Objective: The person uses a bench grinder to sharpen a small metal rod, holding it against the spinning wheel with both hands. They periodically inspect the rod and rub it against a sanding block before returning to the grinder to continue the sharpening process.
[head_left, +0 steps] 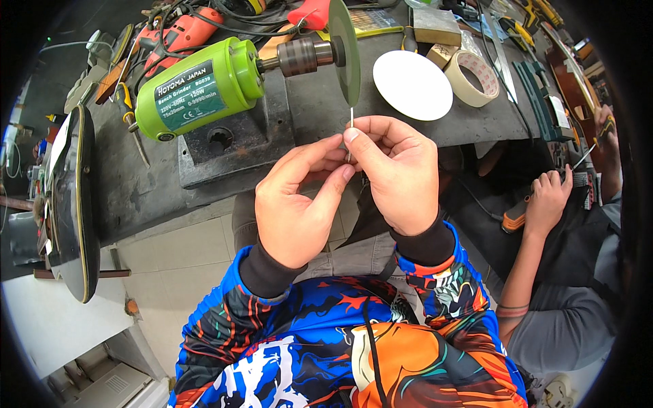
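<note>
Between both hands a thin metal rod point(352, 117) stands nearly upright, its upper end at the lower edge of a green-grey grinding disc point(348, 64). Whether rod and disc actually touch, I cannot tell. My right hand point(399, 170) pinches the rod between thumb and fingers. Lower down, my left hand point(296, 204) is closed around the same rod with thumb and fingertips. The disc is fitted to the chuck point(299, 56) of a bright green bench grinder point(201, 88), which sits on a dark metal base point(235, 149) on the table. Fingers hide the rod's middle.
A white round disc point(412, 85) and a roll of tape point(471, 78) lie right of the grinder. A screwdriver point(129, 112) and a red-orange power tool point(183, 37) are at left. A co-worker's hand point(547, 200) is at right, beside an orange tool point(515, 216).
</note>
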A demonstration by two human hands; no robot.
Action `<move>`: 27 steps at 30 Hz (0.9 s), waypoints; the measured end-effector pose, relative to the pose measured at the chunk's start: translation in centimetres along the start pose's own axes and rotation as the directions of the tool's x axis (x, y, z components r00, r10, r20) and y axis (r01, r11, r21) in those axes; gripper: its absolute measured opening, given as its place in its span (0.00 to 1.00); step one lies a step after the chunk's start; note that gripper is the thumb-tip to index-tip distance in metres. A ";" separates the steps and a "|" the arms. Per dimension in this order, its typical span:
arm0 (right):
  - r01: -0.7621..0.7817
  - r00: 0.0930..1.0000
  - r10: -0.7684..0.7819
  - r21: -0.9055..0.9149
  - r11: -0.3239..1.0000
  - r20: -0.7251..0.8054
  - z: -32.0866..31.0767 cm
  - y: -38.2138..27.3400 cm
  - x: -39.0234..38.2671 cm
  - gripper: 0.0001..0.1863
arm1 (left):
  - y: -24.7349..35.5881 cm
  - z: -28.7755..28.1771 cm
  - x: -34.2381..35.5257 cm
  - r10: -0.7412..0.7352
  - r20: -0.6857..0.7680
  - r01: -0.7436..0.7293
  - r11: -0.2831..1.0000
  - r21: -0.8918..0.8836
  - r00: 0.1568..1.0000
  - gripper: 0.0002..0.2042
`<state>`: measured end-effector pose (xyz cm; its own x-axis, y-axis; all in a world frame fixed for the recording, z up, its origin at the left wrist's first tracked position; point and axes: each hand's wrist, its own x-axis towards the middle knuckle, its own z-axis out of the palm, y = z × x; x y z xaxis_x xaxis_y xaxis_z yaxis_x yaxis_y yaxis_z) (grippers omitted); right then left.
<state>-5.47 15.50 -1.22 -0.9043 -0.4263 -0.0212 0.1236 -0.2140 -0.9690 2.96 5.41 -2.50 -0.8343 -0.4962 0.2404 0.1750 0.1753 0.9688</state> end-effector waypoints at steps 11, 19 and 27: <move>-0.006 1.000 0.006 0.014 1.000 0.013 0.0 0.1 0.2 0.09 | 0.1 0.1 0.0 0.001 -0.010 -0.001 1.000 0.017 1.000 0.16; 0.003 1.000 -0.002 -0.012 1.000 0.019 -0.1 -0.1 0.3 0.09 | -0.1 0.0 0.0 -0.013 0.018 0.012 0.999 0.031 1.000 0.17; 0.012 0.999 -0.012 -0.015 1.000 0.030 -0.2 0.1 0.4 0.10 | -0.1 -0.1 0.0 -0.025 0.032 0.023 0.998 0.053 0.999 0.17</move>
<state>-5.85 15.46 -1.33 -0.8929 -0.4503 -0.0024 0.1065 -0.2060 -0.9727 2.98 5.32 -2.55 -0.8548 -0.4726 0.2145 0.1277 0.2091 0.9695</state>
